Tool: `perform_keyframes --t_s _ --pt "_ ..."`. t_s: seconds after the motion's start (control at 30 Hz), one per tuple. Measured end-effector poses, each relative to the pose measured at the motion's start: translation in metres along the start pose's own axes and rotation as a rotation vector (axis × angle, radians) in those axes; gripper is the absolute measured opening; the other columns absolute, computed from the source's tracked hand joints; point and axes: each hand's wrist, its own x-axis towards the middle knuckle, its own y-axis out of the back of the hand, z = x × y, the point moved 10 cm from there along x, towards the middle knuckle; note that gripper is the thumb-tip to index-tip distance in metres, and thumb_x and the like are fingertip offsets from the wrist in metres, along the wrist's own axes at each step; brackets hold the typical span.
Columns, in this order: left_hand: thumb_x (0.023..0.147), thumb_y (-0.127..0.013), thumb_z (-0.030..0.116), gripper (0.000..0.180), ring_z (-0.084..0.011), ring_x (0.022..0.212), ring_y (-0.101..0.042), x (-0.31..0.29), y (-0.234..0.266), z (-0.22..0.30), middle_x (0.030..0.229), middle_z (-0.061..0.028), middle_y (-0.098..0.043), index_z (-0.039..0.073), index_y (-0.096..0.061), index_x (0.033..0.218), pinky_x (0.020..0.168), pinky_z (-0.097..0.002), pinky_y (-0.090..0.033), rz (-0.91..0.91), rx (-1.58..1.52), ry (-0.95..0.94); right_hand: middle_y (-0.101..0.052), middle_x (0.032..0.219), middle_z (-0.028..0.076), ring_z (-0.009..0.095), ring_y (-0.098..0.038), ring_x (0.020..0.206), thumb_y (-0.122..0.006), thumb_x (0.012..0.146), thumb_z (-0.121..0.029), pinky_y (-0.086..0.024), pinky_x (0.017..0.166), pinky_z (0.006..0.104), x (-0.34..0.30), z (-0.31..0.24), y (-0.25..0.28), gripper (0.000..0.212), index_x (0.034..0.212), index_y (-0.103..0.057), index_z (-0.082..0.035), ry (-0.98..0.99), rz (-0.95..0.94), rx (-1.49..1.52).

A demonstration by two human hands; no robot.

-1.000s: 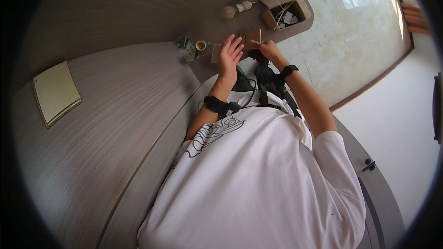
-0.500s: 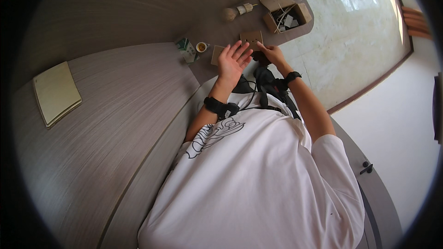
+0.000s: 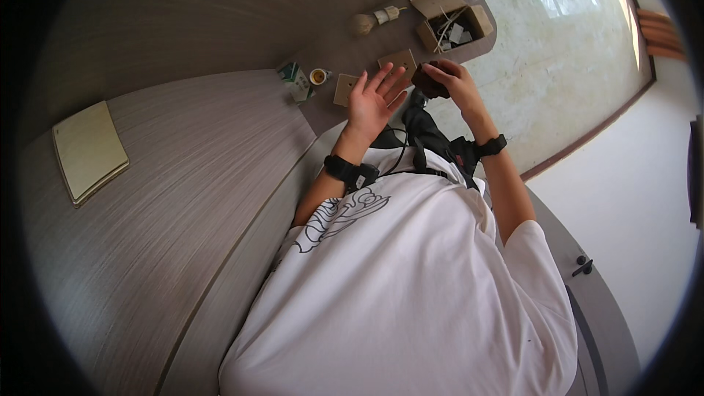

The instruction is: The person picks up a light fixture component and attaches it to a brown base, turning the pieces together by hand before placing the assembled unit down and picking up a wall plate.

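Observation:
My left hand is raised palm up with its fingers spread, and nothing lies in it. To its right, my right hand grips a dark brown, blocky object whose exact kind I cannot make out. Beyond the left fingertips lies a tan square plate with small slots, like a socket panel. A second tan square panel is just left of the left hand, partly covered by it. Further left stands a small round white cup-like fitting with a yellowish inside.
A green and white carton stands against the left panel. A bulb-shaped object lies farther back. The open cardboard box at the desk's far right holds wires and small parts. A pale notebook rests on the wood surface at left.
My right hand has drawn away from the slotted panel, moving right and turning, with the dark brown object now showing in its grip. My left hand has stayed nearly in place.

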Motion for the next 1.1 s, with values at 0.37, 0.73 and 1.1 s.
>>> perform_keyframes --t_s 0.37,0.73,1.1 --pt "0.102 -0.036 0.07 0.079 -0.0257 0.147 -0.038 -0.016 -0.042 -0.019 0.157 -0.0086 -0.044 0.011 -0.043 0.154 0.122 -0.0446 -0.029 -0.157 0.031 0.081 -0.061 0.115 0.015 0.036 -0.062 0.109 -0.074 0.071 -0.002 -0.054 0.094 0.044 -0.052 -0.07 -0.089 0.061 0.129 -0.057 -0.01 0.771 0.004 -0.845" --pt "0.101 -0.023 0.075 0.085 -0.0324 0.15 -0.033 -0.042 -0.044 -0.032 0.166 -0.0163 -0.03 0.018 -0.028 0.163 0.124 -0.0514 -0.023 -0.207 0.063 0.122 -0.064 0.112 0.012 0.036 -0.058 0.113 -0.059 0.07 0.012 -0.048 0.096 0.0448 -0.116 -0.069 -0.114 0.043 0.108 -0.065 -0.006 0.699 -0.472 -0.487" --pt "0.107 -0.032 0.061 0.07 -0.0235 0.138 -0.048 -0.115 -0.019 -0.012 0.157 -0.0106 -0.048 0.014 -0.04 0.157 0.118 -0.0431 -0.034 -0.069 0.296 -0.101 -0.063 0.111 0.006 0.034 -0.061 0.106 -0.066 0.072 0.005 -0.055 0.086 0.0443 -0.129 -0.055 -0.091 0.037 0.105 -0.063 -0.013 0.75 -0.173 -0.982"
